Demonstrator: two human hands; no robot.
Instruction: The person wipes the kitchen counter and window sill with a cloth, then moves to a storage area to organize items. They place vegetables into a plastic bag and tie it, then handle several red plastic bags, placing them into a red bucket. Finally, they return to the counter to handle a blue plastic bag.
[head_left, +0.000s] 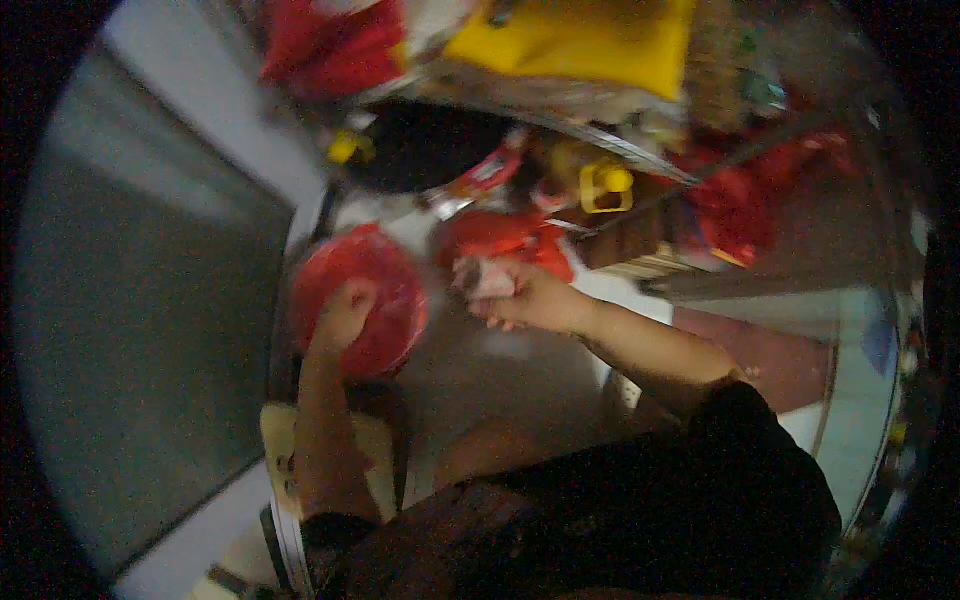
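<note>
At the left, my left hand (349, 311) overlaps a round red plastic vessel (394, 322), either a basin or a lid; blur hides whether the fingers grip it. To its right, my right hand (517, 292) is curled around a small pale pinkish object (493, 280) with a darker end, too blurred to name. Just behind the right hand lies a red-orange plastic bag or wrapping (551, 247). My two hands are apart.
A shelf with a metal edge (622, 150) runs across the top, bearing a yellow bag (577, 45) and a red bag (337, 52). Beneath it are a large black round thing (435, 142) and a yellow-capped container (607, 187). A grey panel (165, 322) stands at the left.
</note>
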